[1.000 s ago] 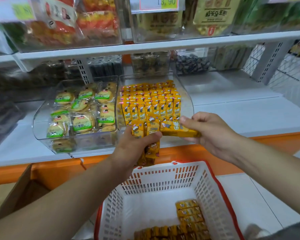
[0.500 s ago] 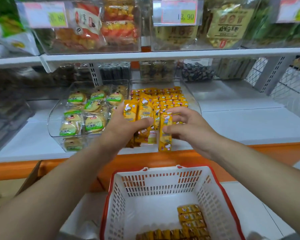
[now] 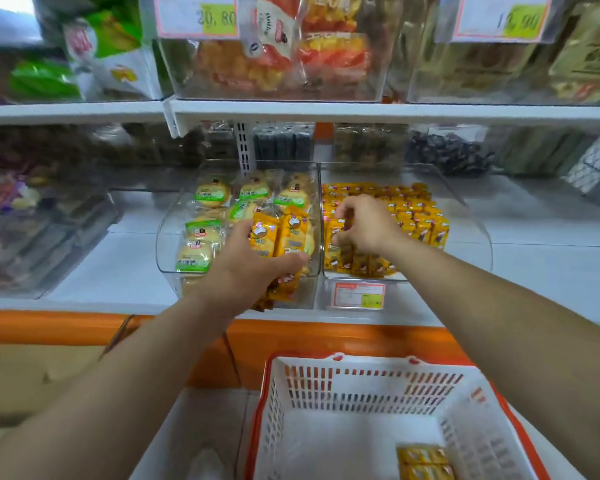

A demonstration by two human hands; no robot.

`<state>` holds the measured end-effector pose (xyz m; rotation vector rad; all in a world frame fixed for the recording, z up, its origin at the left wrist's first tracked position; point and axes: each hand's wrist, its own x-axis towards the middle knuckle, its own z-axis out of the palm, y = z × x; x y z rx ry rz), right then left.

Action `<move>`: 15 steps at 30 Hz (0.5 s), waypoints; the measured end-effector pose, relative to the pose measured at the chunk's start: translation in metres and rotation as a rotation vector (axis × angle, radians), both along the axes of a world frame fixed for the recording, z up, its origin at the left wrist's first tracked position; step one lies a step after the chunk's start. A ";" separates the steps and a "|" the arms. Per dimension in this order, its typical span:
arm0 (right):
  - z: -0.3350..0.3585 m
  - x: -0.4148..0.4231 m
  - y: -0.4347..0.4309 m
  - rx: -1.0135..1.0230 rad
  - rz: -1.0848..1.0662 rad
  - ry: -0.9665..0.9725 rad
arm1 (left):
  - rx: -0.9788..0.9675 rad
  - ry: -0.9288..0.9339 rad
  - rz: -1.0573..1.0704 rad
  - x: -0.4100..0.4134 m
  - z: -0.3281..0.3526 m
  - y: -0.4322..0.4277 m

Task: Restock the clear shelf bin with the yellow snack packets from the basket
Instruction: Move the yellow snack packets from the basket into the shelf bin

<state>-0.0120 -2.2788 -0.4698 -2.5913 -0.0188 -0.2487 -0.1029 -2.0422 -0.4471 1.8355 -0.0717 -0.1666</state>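
The clear shelf bin holds rows of yellow snack packets. My right hand is inside the bin at its front left, fingers curled round one yellow packet. My left hand grips a bunch of yellow packets in front of the neighbouring bin. The white basket with its red rim stands below, and a few yellow packets lie at its bottom.
A second clear bin of green-labelled round cakes sits left of the target bin. A price tag hangs under the target bin. An upper shelf carries more bins. An orange shelf edge runs between bin and basket.
My right hand carried its packet forward from the shelf front into the bin. My left hand, still gripping the bunch, rose and moved up to the bins. The camera shifted closer and left.
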 end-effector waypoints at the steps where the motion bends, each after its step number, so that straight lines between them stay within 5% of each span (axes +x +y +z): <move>1: -0.003 0.003 0.001 -0.108 0.013 0.000 | -0.010 0.000 -0.006 0.001 -0.001 0.002; 6: -0.011 0.004 0.004 -0.343 0.060 -0.017 | -0.027 0.015 -0.017 0.005 -0.004 0.003; 15: 0.024 -0.040 -0.017 -0.152 0.050 -0.114 | -0.046 0.040 0.012 0.001 0.004 -0.014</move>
